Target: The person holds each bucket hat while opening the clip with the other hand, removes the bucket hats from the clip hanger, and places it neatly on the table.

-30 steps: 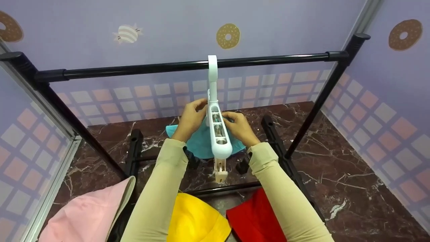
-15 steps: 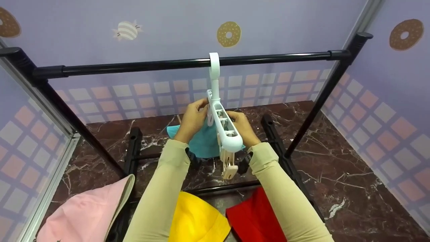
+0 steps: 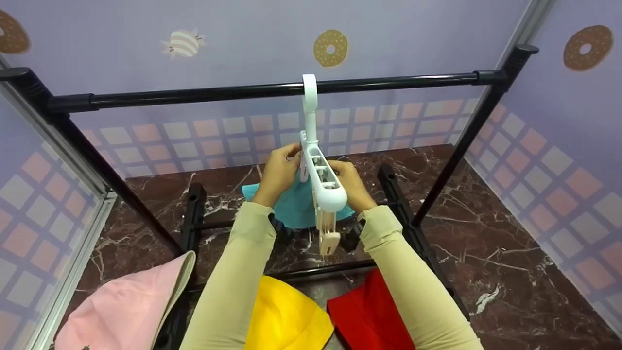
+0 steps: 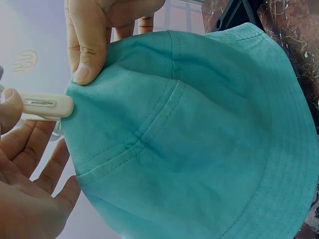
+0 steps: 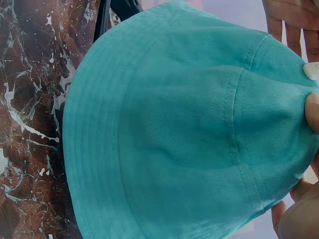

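Observation:
A white clip hanger hangs by its hook from a black rail, its near end towards me with a beige clip below. Beyond it is a turquoise bucket hat, crown up and brim down. My left hand pinches the hanger's far clip with its thumb at the lever, other fingers spread behind. The clip's tip overlaps the crown's top edge. My right hand, partly behind the hanger in the head view, pinches the crown beside the clip, its thumb on the cloth.
The black rail spans two posts of a garment rack. Nearer me lie a pink hat, a yellow hat and a red hat. Under the rack is a dark red marble surface, with patterned walls around it.
The hanger's near end has swung to the right, then slightly back to the left. Both hands stay at about the same place by the hat.

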